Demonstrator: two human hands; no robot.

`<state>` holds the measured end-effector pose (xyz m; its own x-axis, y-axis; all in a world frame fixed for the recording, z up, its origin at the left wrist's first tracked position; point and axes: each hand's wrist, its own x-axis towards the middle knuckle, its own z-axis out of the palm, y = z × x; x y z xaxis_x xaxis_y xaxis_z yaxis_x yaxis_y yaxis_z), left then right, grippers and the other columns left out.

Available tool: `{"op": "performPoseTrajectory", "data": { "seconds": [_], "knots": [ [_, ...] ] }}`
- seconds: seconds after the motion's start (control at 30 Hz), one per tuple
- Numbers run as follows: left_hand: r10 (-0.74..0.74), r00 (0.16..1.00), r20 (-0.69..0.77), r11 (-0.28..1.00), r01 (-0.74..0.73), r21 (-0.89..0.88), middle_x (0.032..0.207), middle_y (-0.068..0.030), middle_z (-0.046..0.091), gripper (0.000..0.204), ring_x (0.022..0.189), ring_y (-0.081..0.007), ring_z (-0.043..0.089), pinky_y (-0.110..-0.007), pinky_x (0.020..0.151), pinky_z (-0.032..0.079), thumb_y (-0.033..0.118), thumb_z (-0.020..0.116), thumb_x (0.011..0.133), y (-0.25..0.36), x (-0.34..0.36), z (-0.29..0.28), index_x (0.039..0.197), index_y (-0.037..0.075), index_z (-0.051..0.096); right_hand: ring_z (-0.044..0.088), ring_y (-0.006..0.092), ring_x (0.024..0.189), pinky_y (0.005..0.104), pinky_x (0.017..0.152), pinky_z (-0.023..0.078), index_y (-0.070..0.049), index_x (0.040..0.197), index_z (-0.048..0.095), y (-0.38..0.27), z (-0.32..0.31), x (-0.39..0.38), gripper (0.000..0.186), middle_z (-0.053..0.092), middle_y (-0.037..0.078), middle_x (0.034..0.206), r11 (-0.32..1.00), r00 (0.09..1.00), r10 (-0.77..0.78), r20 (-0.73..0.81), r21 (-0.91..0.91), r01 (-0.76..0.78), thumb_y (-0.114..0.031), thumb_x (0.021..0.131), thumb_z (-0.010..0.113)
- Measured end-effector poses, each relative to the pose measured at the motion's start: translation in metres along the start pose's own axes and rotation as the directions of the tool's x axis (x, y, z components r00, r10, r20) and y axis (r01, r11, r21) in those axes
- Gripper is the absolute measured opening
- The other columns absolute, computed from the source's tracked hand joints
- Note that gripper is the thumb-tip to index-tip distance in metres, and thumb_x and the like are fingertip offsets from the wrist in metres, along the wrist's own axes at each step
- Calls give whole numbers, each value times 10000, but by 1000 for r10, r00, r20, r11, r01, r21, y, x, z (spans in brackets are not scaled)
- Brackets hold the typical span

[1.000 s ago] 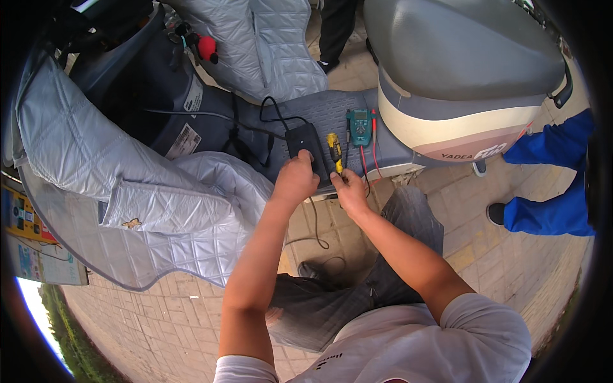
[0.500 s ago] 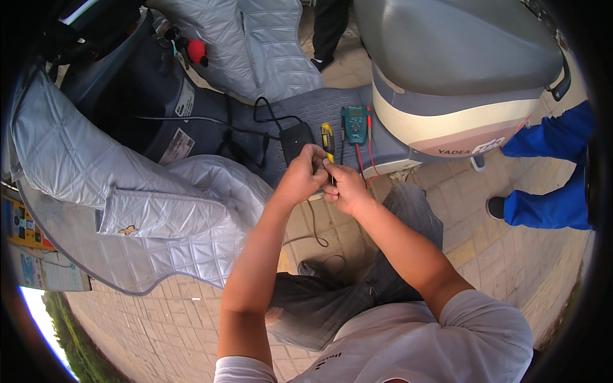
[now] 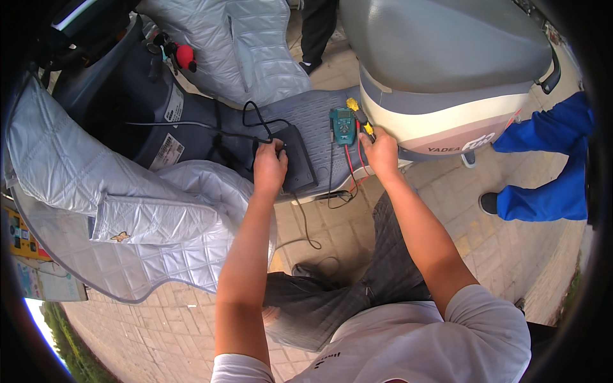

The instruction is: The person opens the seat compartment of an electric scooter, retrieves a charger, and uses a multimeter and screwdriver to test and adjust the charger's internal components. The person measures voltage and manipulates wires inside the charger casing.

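Observation:
My left hand point(image 3: 270, 165) is closed on the left edge of a black charger box point(image 3: 298, 167) lying on the scooter's footboard point(image 3: 316, 108); cables loop around it. My right hand point(image 3: 380, 150) grips a yellow-and-black screwdriver-like tool point(image 3: 364, 122) beside the teal multimeter point(image 3: 344, 131). The meter lies on the footboard, its red and black leads trailing over the edge.
Silver quilted covers point(image 3: 153, 217) drape over the scooter's front. The grey seat point(image 3: 447, 45) is on the right. Another person's blue-trousered legs point(image 3: 543, 201) are at the right, dark-trousered legs point(image 3: 317, 32) behind. A yellow device point(image 3: 25, 233) is at far left.
My hands were together around the yellow tool half a second ago; now they are apart, the left moved leftward onto the box, the right carrying the tool rightward beside the meter.

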<state>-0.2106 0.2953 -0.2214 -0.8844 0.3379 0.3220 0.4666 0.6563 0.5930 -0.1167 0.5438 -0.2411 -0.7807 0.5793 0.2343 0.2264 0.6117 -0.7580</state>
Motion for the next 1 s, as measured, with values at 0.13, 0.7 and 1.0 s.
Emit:
{"op": "performPoseTrajectory", "data": {
  "seconds": [0.13, 0.7, 1.0],
  "knots": [
    [129, 991, 29, 984, -132, 117, 944, -193, 653, 252, 882, -381, 625, -458, 796, 507, 14, 629, 803, -10, 10, 9, 1047, 26, 566, 655, 422, 783, 443, 697, 508, 43, 995, 639, -7, -3, -11, 283, 667, 253, 841, 988, 1000, -25, 3, 154, 24, -187, 846, 709],
    [-113, 954, 278, 993, 121, -10, 921, -159, 646, 347, 886, -309, 660, -392, 800, 511, 92, 662, 798, -13, 22, 4, 1125, 30, 567, 560, 222, 614, 366, 594, 448, 33, 898, 633, -29, 38, -88, 337, 611, 114, 685, 864, 935, 118, 334, 429, -263, -290, 856, 719],
    [-509, 775, 374, 629, 632, -453, 1235, -199, 580, 755, 1102, -261, 586, -353, 934, 479, 206, 732, 822, 4, -34, 19, 1411, -49, 334, 585, 160, 682, 303, 631, 456, 2, 965, 650, -31, 79, -80, 286, 643, 59, 776, 808, 921, 72, 384, 518, -279, -239, 848, 751]
  ]
}}
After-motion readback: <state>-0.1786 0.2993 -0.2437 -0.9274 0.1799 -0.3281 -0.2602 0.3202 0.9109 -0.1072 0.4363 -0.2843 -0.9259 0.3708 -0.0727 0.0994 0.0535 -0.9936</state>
